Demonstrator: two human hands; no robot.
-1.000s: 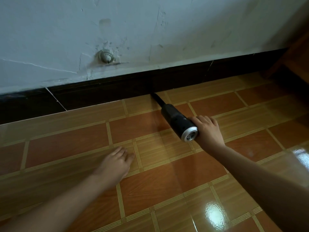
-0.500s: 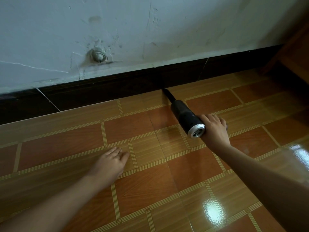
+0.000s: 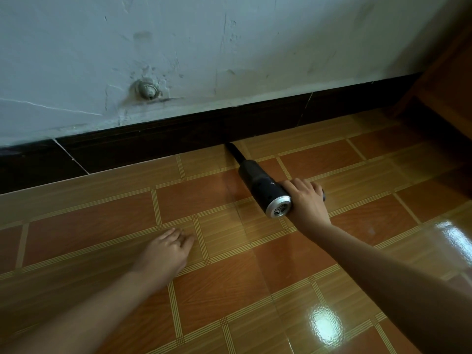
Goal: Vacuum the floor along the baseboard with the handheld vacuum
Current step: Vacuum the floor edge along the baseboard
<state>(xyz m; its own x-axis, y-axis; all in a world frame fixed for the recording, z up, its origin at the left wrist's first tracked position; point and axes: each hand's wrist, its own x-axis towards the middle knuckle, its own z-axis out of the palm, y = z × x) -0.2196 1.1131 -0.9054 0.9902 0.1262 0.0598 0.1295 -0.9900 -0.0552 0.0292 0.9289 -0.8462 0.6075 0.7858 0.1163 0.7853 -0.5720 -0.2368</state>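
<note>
Step in hand: judging from the layout, a pass of the nozzle along the floor's far edge, where the tiles meet the baseboard (image 3: 153,141).
Handheld vacuum (image 3: 260,186): dark barrel with a silver vented cap facing the camera, held low over the floor (image 3: 102,213) and angled toward the wall (image 3: 229,47), near the middle of the floor's far edge.
Nozzle (image 3: 233,152): slim and black, with its tip at the foot of the baseboard; whether it actually touches the board or the tile cannot be told in the shadow.
Right of the two hands (image 3: 307,203): fingers curled over the vacuum's grip just behind the silver cap, holding it firmly.
Left of the two hands (image 3: 166,251): flat on the tiles with the fingers straight and together, holding nothing and apparently bracing the body; well apart from the vacuum.
Doing it well: keep the tip low in the seam, slide it parallel to the baseboard at a steady pace, and let the wrist hold the angle so the mouth does not lift off the floor.
Watch for: the pale vertical joints in the baseboard and the grout lines, where the tip may catch; ease over them.
Ahead, to the right: wooden furniture (image 3: 447,85) at the floor's far right corner, which probably ends the run.
Above: a round wall fitting (image 3: 146,89), out of the nozzle's way.
</note>
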